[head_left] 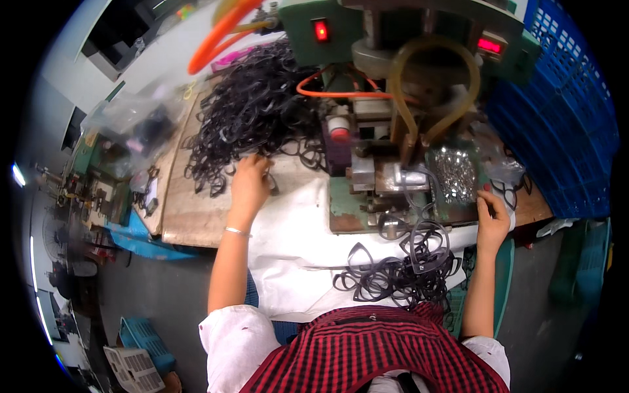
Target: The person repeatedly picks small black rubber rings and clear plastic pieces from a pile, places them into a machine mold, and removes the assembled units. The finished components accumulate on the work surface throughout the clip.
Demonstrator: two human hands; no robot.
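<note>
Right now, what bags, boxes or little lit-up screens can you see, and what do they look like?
Red lit display: small square, upper left of the green machine.
Second red display: small bar, machine's upper right.
Clear plastic bag: crumpled, far left of the bench.
Blue crate: slotted plastic, right side.

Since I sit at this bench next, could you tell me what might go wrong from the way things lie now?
The left hand reaches into the tangled heap of black frames; a pulled piece could drag others off the board. The right hand rests beside the green press, so fingers might stray near its moving parts. The loose frames on the white cloth lie at the near edge and may slide into the lap.
</note>
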